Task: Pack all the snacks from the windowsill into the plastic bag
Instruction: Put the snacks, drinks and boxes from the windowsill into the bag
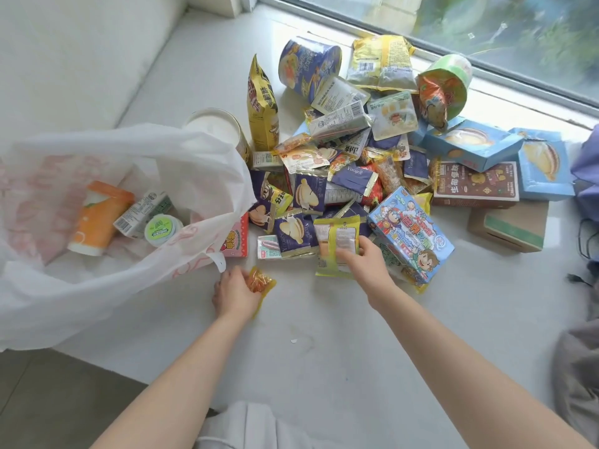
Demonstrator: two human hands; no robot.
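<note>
Head: L fingers (238, 276) grip orange pkt (260, 280), R fingers (346, 254) yellow pkt (334, 239).

Grey-framed glass window pane (486, 34): far beyond the right hand's fingers (345, 254). White padded cushion (64, 59): far beyond the left hand's fingers (227, 280), to their left. Purple fabric (586, 163), thin black cable (583, 234) and crumpled grey cloth (577, 367): well right of the right fingers. Small white scrap (294, 340): nearer than both.

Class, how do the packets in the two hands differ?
The orange packet in the left hand is small and crumpled; the yellow-green packet in the right hand is larger and flatter. The orange packet is clear of the pile; the yellow-green packet overlaps it. Both are gripped.
</note>
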